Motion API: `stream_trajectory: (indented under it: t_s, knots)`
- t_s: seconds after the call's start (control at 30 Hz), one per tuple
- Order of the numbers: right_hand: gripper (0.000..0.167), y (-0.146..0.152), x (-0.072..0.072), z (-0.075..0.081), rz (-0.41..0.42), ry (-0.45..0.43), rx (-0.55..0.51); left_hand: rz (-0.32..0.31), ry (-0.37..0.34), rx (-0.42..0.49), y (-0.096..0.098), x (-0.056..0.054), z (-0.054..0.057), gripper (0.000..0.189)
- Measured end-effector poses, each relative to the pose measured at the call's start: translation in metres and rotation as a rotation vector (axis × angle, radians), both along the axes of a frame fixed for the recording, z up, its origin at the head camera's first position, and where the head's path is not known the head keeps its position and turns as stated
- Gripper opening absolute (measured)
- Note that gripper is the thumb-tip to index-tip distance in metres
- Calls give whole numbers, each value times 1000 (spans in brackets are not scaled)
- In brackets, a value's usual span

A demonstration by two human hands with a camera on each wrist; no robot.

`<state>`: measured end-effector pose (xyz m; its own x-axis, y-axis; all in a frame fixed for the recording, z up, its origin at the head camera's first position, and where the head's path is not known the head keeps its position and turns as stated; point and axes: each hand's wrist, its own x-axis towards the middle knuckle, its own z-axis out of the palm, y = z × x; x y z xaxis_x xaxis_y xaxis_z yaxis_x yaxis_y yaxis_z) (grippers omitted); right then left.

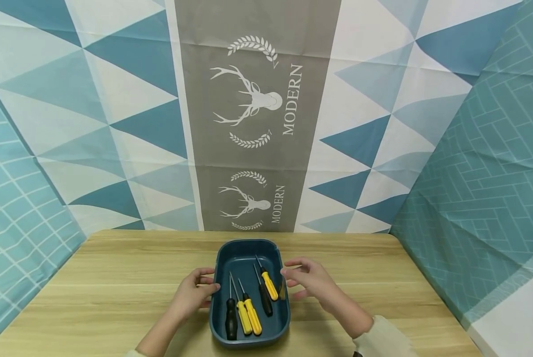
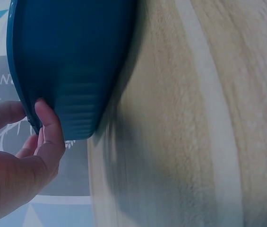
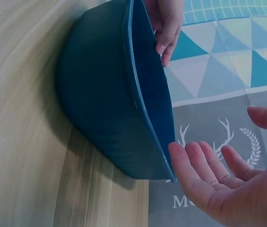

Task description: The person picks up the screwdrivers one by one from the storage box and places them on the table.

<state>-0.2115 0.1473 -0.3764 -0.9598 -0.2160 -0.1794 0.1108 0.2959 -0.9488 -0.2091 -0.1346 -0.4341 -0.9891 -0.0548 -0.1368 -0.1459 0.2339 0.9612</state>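
A dark blue plastic tray [image 1: 250, 342] sits on the wooden table with several screwdrivers lying in it. On its left side are a black-handled screwdriver [image 1: 231, 320] and two yellow-handled screwdrivers [image 1: 252, 315]. Further right lie another black-handled screwdriver [image 1: 265, 300] and a yellow-handled one [image 1: 269, 286]. My left hand [image 1: 194, 293] pinches the tray's left rim between thumb and fingers; the left wrist view shows this hand [image 2: 27, 161] at the rim. Beside the right rim, my right hand [image 1: 311, 280] has its fingers spread; in the right wrist view its fingertips [image 3: 176, 147] are right by the rim.
The wooden table [image 1: 137, 267] extends to both sides of the tray. Behind it hangs a patterned cloth [image 1: 257, 148] with deer heads and triangles. Blue tiled-pattern cloth [image 1: 16, 208] stands at the left, and teal cloth [image 1: 485, 208] at the right.
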Motion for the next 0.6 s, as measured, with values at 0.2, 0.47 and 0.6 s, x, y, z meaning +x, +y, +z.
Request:
stream_trajectory:
  t_s: [0.2,0.47,0.6]
  knots:
    - [54,-10,1,0,35,-19,-16,1,-1,17,-1,0,0,45]
    - [50,-16,-2,-4,50,-43,-36,0,-8,12,-1,-1,0,45]
    - [49,-18,-2,-5,55,-47,-32,2,-10,11,0,0,0,44]
